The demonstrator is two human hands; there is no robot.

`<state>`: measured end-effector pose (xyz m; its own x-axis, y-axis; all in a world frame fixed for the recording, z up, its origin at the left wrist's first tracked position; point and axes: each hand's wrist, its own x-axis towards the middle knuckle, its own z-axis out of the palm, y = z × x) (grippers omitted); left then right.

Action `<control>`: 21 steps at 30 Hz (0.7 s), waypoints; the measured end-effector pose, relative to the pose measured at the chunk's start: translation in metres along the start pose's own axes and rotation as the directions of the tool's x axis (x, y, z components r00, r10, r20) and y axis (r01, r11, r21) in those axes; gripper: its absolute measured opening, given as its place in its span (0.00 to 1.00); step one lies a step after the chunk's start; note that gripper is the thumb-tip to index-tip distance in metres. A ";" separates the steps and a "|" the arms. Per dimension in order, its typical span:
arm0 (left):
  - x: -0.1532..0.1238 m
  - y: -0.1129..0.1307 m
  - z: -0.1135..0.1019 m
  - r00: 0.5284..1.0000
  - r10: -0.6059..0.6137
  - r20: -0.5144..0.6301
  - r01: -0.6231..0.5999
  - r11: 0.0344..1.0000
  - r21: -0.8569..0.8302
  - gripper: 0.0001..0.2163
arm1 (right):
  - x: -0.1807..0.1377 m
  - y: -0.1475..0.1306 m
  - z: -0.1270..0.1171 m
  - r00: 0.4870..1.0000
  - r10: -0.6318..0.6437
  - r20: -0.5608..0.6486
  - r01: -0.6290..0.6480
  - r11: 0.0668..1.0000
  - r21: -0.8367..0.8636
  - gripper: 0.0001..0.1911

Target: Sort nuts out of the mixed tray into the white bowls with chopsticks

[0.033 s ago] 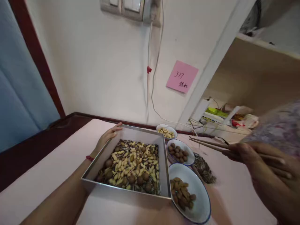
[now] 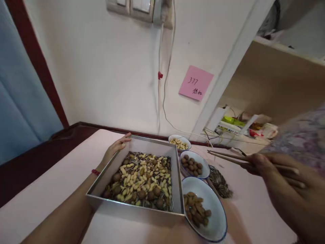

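Observation:
A square metal tray (image 2: 111, 200) of mixed peanuts, sunflower seeds and brown nuts sits on the pink table. My left hand (image 2: 115, 147) rests on the tray's far left wall, gripping its rim. My right hand (image 2: 286, 189) is raised at the right and holds a pair of wooden chopsticks (image 2: 228, 157), their tips pointing left above the bowls with nothing between them. Right of the tray stand three white bowls: a near bowl of almonds (image 2: 215, 217), a middle bowl of brown nuts (image 2: 204, 162) and a far bowl of peanuts (image 2: 175, 137).
A pile of sunflower seeds (image 2: 220, 183) lies on the table right of the bowls. A white cable (image 2: 164, 101) hangs from a wall socket, beside a pink sticky note (image 2: 196, 83). A cluttered shelf (image 2: 236, 125) is at the right; a dark wooden ledge (image 2: 38, 159) borders the table at left.
The chopsticks and my right hand have shifted slightly to the right and down. My left hand stays on the tray.

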<state>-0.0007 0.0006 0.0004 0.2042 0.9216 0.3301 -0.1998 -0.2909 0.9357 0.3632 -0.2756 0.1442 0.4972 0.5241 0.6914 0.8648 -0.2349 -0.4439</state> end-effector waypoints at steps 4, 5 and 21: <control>0.002 0.000 -0.002 1.000 -0.007 0.007 0.007 1.000 -0.019 0.18 | 0.007 -0.016 -0.004 0.999 0.046 0.020 -0.046 0.998 0.037 0.19; 0.002 0.000 -0.002 1.000 -0.011 0.006 0.011 1.000 -0.023 0.18 | 0.006 -0.018 -0.003 0.999 0.025 0.021 -0.026 0.998 0.050 0.19; -0.008 0.000 0.006 0.998 -0.033 -0.046 0.030 0.997 -0.073 0.15 | -0.045 -0.059 0.032 0.813 -0.366 0.453 0.082 0.842 0.533 0.14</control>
<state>0.0034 -0.0082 -0.0013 0.1668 0.9415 0.2928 -0.2632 -0.2436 0.9335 0.2879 -0.2587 0.1208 0.0556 0.8830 0.4660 0.7318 0.2815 -0.6207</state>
